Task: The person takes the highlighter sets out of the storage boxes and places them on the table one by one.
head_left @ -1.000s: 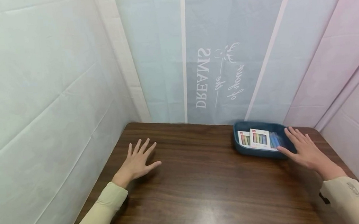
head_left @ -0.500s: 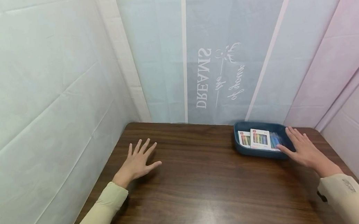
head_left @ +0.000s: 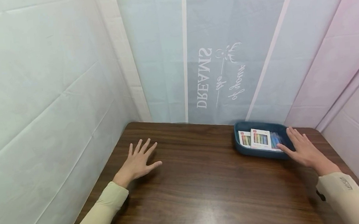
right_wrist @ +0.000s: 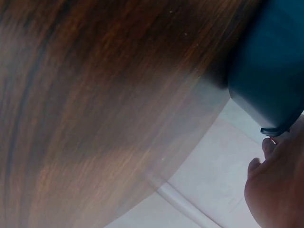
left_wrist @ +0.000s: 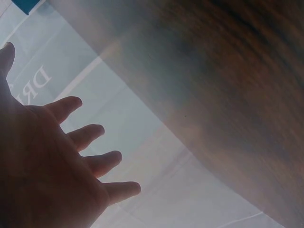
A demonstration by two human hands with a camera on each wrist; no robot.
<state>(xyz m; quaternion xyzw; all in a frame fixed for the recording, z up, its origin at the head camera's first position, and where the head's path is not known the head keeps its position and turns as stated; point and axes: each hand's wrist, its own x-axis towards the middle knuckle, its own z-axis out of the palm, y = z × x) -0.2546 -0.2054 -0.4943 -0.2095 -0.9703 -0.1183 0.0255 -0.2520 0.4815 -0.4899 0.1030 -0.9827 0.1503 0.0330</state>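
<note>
Head view, largest first. I log a pale blue-grey backdrop (head_left: 160,64) with light stripes behind everything, and a whitish sheet (head_left: 40,87) along the left side. Below stands a dark wood-grain bench (head_left: 197,183), glare near its front.

Two light sleeves reach in, the left sleeve (head_left: 99,214) and the right sleeve (head_left: 348,197).

Dark teal tray (head_left: 265,154): on the bench, far right portion, near the back edge.

Hands: I record both as released. Left hand (head_left: 136,165), palm down over the left part of the bench, fingers straight and fanned, thumb out; well apart from the tray. Right hand (head_left: 305,153), at the tray's right end, fingers extended, thumb apart from them. My right wrist feed puts its fingers right at the rim; I cannot tell whether they touch.

Inside the tray, three white boxes showing coloured sticks: middle box (head_left: 260,139) overlapping the left box (head_left: 245,139); right box (head_left: 275,141) with blue sticks, just beside the right thumb.
</note>
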